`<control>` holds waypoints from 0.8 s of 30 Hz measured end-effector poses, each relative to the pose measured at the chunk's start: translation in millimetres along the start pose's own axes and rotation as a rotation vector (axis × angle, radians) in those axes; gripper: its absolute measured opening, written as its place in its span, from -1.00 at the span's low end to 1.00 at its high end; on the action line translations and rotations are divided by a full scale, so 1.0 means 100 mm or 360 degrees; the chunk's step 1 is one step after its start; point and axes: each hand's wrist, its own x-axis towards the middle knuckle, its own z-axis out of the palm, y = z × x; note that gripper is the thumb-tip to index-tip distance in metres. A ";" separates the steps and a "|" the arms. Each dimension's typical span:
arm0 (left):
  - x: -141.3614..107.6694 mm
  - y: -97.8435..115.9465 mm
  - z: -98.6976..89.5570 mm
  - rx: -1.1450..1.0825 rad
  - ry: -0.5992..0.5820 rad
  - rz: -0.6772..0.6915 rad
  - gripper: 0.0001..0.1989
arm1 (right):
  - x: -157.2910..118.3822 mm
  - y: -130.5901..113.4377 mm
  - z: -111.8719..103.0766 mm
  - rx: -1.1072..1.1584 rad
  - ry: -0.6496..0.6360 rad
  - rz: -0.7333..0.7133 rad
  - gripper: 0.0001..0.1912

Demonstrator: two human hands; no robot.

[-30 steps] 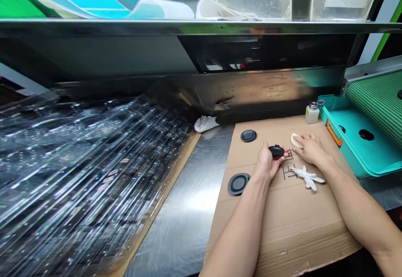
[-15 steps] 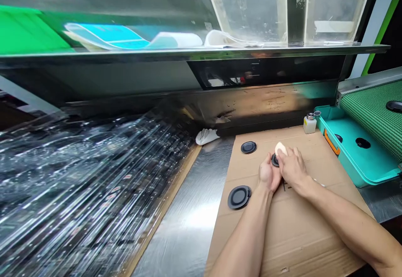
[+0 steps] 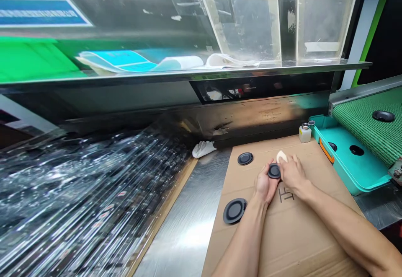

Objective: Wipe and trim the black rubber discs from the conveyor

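My left hand [image 3: 265, 185] is closed round a round black plastic lid [image 3: 274, 171], whose ringed face is turned up. In my right hand [image 3: 292, 172] is a small white cloth pad [image 3: 282, 156], pinched between the fingers beside the lid's right edge. Both hands are over a brown cardboard sheet [image 3: 301, 231]. To their left lie a similar smaller black lid [image 3: 245, 158] and a larger black lid [image 3: 235, 210], both flat on the cardboard.
A small white bottle [image 3: 304, 133] stands by a teal tray [image 3: 348, 180] holding black parts. Right of it, a green conveyor belt [image 3: 361, 109] carries a black part. Stacked clear plastic packs [image 3: 94, 201] fill the left. A white glove [image 3: 203, 148] lies near the back.
The view has tilted up and turned slightly right. My right hand and the pad have moved off the lid's face to its right side, and more of the lid shows.
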 end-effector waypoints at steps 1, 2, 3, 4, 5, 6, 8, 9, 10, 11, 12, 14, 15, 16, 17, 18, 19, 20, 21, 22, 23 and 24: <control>0.00 0.00 0.00 0.0017 -0.0007 0.0007 -0.71 | 0.03 0.08 -0.01 0.0078 0.0062 0.0015 -0.65; 0.01 0.01 0.00 0.0033 -0.0014 0.0011 -0.71 | 0.06 0.15 -0.03 0.0184 0.0138 0.0001 -0.66; 0.02 0.01 -0.01 0.0044 -0.0024 0.0015 -0.71 | 0.07 0.20 -0.04 0.0311 0.0211 -0.0028 -0.64; 0.03 0.00 -0.01 0.0045 -0.0035 0.0026 -0.71 | 0.06 0.24 -0.05 0.0441 0.0251 -0.0067 -0.60; 0.05 0.00 -0.02 0.0037 -0.0046 0.0044 -0.72 | 0.05 0.26 -0.06 0.0557 0.0244 -0.0104 -0.56; 0.07 -0.01 -0.02 0.0022 -0.0055 0.0063 -0.72 | 0.02 0.25 -0.07 0.0642 0.0193 -0.0130 -0.55; 0.09 -0.03 -0.04 -0.0002 -0.0053 0.0076 -0.72 | -0.04 0.19 -0.08 0.0676 0.0012 -0.0111 -0.62; 0.10 -0.04 -0.04 0.0000 -0.0038 0.0067 -0.71 | -0.06 0.14 -0.09 0.0629 -0.0077 -0.0074 -0.65; 0.11 -0.05 -0.05 0.0014 -0.0024 0.0058 -0.70 | -0.07 0.09 -0.09 0.0556 -0.0141 -0.0030 -0.66; 0.11 -0.07 -0.06 0.0034 -0.0020 0.0047 -0.69 | -0.06 0.04 -0.10 0.0478 -0.0170 0.0009 -0.66; 0.11 -0.09 -0.07 0.0062 -0.0030 0.0039 -0.69 | -0.04 0.01 -0.11 0.0410 -0.0170 0.0037 -0.65; 0.11 -0.12 -0.10 0.0125 -0.0083 0.0054 -0.72 | 0.03 0.00 -0.13 0.0310 -0.0103 0.0089 -0.61; 0.11 -0.14 -0.11 0.0154 -0.0114 0.0065 -0.74 | 0.06 0.01 -0.14 0.0271 -0.0060 0.0135 -0.59; 0.11 -0.15 -0.12 0.0176 -0.0135 0.0072 -0.74 | 0.09 0.04 -0.14 0.0235 -0.0031 0.0188 -0.57; 0.11 -0.15 -0.13 0.0187 -0.0144 0.0077 -0.74 | 0.10 0.07 -0.15 0.0200 -0.0022 0.0235 -0.55; 0.11 -0.14 -0.13 0.0186 -0.0141 0.0085 -0.72 | 0.09 0.10 -0.15 0.0177 -0.0030 0.0259 -0.53; 0.12 -0.13 -0.14 0.0176 -0.0129 0.0082 -0.70 | 0.06 0.12 -0.15 0.0179 -0.0053 0.0247 -0.52; 0.13 -0.12 -0.14 0.0161 -0.0111 0.0066 -0.68 | 0.04 0.12 -0.15 0.0207 -0.0083 0.0208 -0.51; 0.14 -0.10 -0.14 0.0137 -0.0094 0.0050 -0.66 | 0.01 0.12 -0.14 0.0244 -0.0108 0.0166 -0.51; 0.14 -0.09 -0.13 0.0107 -0.0085 0.0037 -0.66 | -0.01 0.10 -0.13 0.0274 -0.0122 0.0139 -0.51; 0.15 -0.08 -0.12 0.0077 -0.0084 0.0029 -0.67 | -0.01 0.07 -0.12 0.0285 -0.0123 0.0143 -0.51; 0.15 -0.07 -0.11 0.0050 -0.0089 0.0022 -0.67 | -0.01 0.04 -0.11 0.0272 -0.0117 0.0181 -0.50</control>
